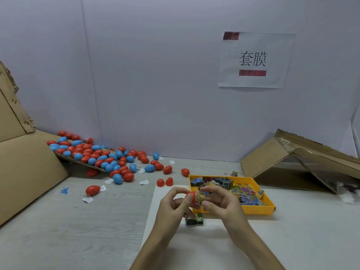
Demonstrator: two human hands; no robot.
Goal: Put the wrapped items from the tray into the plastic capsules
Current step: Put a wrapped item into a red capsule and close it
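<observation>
Both hands (196,203) pinch a red capsule (195,197) beside the yellow tray (259,209).

Tray (257,209) w/ wrapped items (245,192) in it sits R of centre, capsule pile (93,152) at back L, opened capsule (165,182) just L of tray, held capsule (195,198) btw L hand (175,204) & R hand (219,202) up front, loose item (194,221) on table below 'em.

Far left, the heaped red and blue egg-shaped plastic capsules (93,154) gleam smooth and glossy. The near red plastic capsule (195,195) wears a shiny printed film sleeve. The yellow plastic tray (259,209) looks matt, and its colourful wrapped items (245,193) are in crinkly, glossy film. The brown corrugated cardboard sheets (29,168) are dull and rough-edged.
</observation>
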